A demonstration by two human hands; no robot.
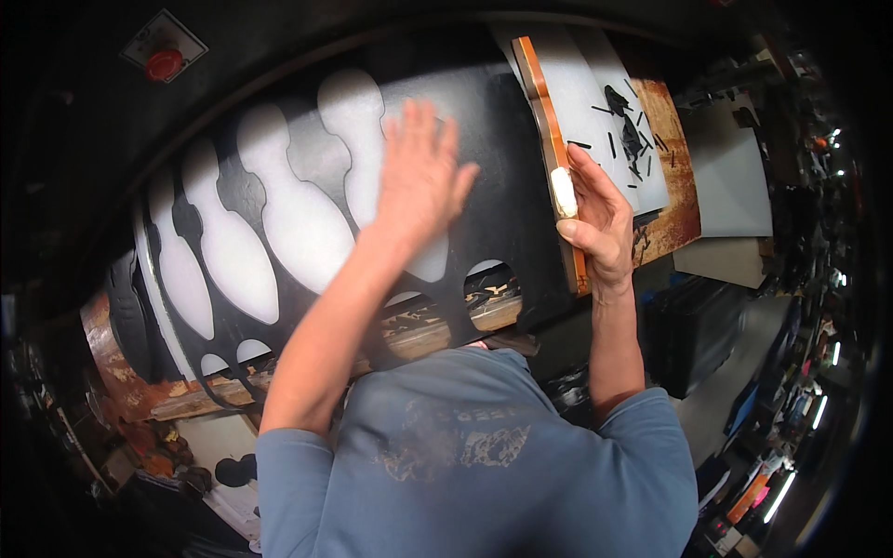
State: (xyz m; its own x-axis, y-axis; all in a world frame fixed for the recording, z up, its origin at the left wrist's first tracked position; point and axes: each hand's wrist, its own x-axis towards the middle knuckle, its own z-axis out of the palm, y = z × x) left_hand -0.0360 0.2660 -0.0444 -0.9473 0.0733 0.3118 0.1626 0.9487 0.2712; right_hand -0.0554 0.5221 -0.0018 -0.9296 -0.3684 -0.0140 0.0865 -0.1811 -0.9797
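Note:
A black sheet [484,121] with several sole-shaped cutouts lies over a white board [312,228], which shows through the holes. My left hand [420,177] is over the sheet beside one of the cutouts, fingers stretched out and slightly blurred; whether it presses on the sheet I cannot tell. At the sheet's right edge, an orange cutting die [547,112], long and narrow with a wavy outline, stands on its side. My right hand [603,219] grips it near a white patch on its side, thumb on the near part and fingers further up.
Thin black scraps [633,135] are scattered on the white surface right of the die. A worn brown board [677,149] lies beneath. A red push button [165,63] sits on a dark machine body at upper left. Offcuts [490,288] show under the sheet's near edge.

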